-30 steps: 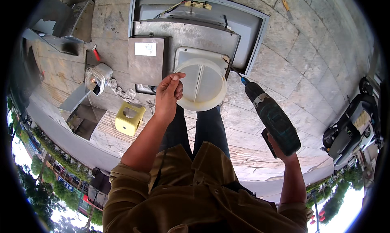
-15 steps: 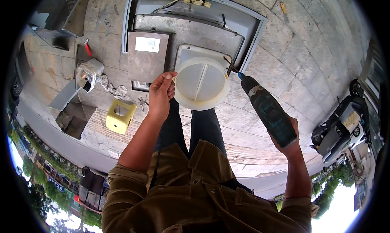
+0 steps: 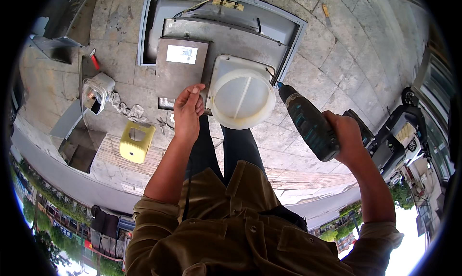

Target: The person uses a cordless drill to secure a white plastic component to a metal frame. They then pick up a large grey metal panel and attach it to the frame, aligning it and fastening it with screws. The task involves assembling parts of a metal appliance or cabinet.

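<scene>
Black drill, one; hands, two

Right hand hides the grip of the drill; whether left hand pinches anything, too small to tell; shirt cropped below!

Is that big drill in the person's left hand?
No, the right hand grips the drill, while the left hand is beside the round white ring.

A dark drill slants beside the round whitish collar.
</scene>
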A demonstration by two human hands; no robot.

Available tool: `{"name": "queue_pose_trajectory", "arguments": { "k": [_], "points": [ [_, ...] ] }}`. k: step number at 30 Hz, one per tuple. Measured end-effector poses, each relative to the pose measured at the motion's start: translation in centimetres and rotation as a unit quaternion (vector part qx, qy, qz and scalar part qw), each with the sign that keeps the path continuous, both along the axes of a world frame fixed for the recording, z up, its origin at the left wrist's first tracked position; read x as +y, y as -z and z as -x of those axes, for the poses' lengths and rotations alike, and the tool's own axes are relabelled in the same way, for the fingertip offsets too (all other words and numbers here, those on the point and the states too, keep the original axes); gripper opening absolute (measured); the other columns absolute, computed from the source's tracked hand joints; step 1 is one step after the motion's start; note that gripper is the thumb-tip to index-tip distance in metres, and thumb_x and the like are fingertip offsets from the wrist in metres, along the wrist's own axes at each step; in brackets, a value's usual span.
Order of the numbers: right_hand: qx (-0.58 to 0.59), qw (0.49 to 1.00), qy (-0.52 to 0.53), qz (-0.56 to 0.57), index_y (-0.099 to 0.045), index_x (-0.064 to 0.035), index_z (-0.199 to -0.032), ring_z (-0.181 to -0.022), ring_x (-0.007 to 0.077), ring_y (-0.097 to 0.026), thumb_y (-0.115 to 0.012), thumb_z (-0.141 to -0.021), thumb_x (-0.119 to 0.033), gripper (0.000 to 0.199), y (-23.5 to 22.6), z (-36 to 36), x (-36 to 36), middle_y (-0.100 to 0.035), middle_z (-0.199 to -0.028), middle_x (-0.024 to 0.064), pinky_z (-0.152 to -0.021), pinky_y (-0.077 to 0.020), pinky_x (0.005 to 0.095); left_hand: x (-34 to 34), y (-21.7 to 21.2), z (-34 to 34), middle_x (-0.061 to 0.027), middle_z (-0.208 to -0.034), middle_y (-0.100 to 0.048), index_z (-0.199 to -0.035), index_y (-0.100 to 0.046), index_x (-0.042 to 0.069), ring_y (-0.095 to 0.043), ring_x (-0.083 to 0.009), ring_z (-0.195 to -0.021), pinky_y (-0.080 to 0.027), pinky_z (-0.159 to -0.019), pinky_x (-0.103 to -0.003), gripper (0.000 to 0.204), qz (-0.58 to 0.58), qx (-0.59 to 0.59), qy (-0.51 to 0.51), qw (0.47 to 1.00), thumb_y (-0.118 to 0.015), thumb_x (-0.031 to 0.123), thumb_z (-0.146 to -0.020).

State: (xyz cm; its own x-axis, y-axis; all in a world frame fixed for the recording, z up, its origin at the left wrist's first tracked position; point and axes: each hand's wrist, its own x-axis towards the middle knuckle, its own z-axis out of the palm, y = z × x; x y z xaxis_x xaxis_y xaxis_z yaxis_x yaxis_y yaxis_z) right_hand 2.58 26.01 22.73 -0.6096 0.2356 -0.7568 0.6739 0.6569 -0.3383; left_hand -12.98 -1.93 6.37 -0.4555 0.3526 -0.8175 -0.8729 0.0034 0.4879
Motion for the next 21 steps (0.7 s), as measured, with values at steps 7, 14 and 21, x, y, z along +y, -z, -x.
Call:
{"name": "queue_pose_trajectory", "arguments": {
  "k": [7, 14, 21],
  "points": [
    [-0.01, 0.999, -0.033, -0.01, -0.058, -0.0048, -0.079, -0.064, 0.0364, -0.059, -0.067, -0.064, -0.022, 0.025, 0.3, 0.3, 0.0, -0.059, -0.064, 0.017, -0.056, -0.0451, 0.0417, -1.2, -0.5, 0.6, 0.0022, -0.072, -0.046, -0.1, -0.058, 0.005, -0.041, -0.006, -0.063, -0.035, -0.058, -0.02, 0.015, -0.022, -0.029, -0.045, 0.998, -0.047, 0.014, -0.094],
    [-0.005, 0.998, -0.066, -0.017, -0.057, -0.005, -0.082, -0.065, 0.037, -0.058, -0.065, -0.063, -0.022, 0.027, 0.7, -0.1, 0.3, -0.058, -0.064, 0.0171, -0.057, -0.0433, 0.0431, -2.9, -1.0, 0.1, -0.0098, -0.104, -0.058, -0.105, -0.053, 0.002, -0.058, -0.0183, -0.098, -0.048, -0.086, -0.031, 0.023, -0.034, -0.084, -0.013, 0.996, -0.035, -0.002, -0.09],
    [0.031, 0.999, -0.016, -0.018, -0.061, -0.0039, -0.09, -0.061, 0.0336, -0.056, -0.066, -0.062, -0.012, 0.03, 0.7, -1.7, 2.1, -0.058, -0.067, 0.0157, -0.06, -0.0445, 0.0313, -3.6, -2.5, -0.8, -0.0104, -0.102, -0.062, -0.102, -0.057, 0.003, -0.064, -0.0184, -0.092, -0.052, -0.083, -0.027, 0.015, -0.063, -0.093, 0.019, 0.993, -0.046, 0.002, -0.093]
  ]
}}
